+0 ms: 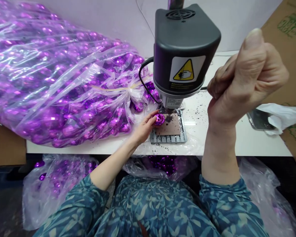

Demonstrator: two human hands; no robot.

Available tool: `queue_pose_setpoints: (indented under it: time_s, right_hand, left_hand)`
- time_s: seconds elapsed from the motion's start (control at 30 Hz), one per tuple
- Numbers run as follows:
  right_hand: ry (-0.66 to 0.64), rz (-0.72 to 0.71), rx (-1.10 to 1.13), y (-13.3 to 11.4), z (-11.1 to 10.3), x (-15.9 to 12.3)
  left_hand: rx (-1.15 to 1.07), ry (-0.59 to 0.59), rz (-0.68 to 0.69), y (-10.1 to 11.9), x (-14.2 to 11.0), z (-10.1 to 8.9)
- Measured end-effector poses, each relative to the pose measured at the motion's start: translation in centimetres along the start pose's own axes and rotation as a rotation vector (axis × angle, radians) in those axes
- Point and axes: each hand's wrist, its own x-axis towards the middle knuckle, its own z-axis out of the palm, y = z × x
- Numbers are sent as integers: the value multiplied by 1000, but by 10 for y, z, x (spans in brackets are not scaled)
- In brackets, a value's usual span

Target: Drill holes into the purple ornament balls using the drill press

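My left hand (146, 126) holds a shiny purple faceted ball (159, 119) between its fingertips, at the left edge of a brown board (171, 126). The board lies on the slotted metal base (170, 139) of a bench drill press (185, 49). Raised to the right of the machine, my right hand (249, 65) is wrapped round the end of a thin dark lever (204, 88) that comes from the machine's side. The lever's grip is hidden inside the fist. Beneath the motor housing, the drill bit itself cannot be made out.
A big clear plastic bag (64, 75) full of purple balls fills the left of the white table (256, 144). Dark shavings surround the base. A phone (259, 119) lies at right beside white tissue (286, 115). Another bag of balls (56, 181) hangs below the table edge.
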Motion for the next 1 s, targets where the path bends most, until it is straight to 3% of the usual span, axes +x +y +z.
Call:
queue_pose_setpoints:
  time_s: [0.3, 0.6, 0.8, 1.0]
  right_hand:
    - [-25, 40, -16, -4, 0, -1]
    - [1, 18, -19, -3, 1, -2]
    - [-2, 7, -37, -5, 0, -5]
    - [-5, 20, 57, -4, -1, -6]
  left_hand:
    - [204, -13, 151, -25, 18, 3]
    - [569, 8, 418, -21, 16, 10]
    - [468, 15, 354, -25, 1, 22]
    - [364, 42, 312, -31, 4, 31]
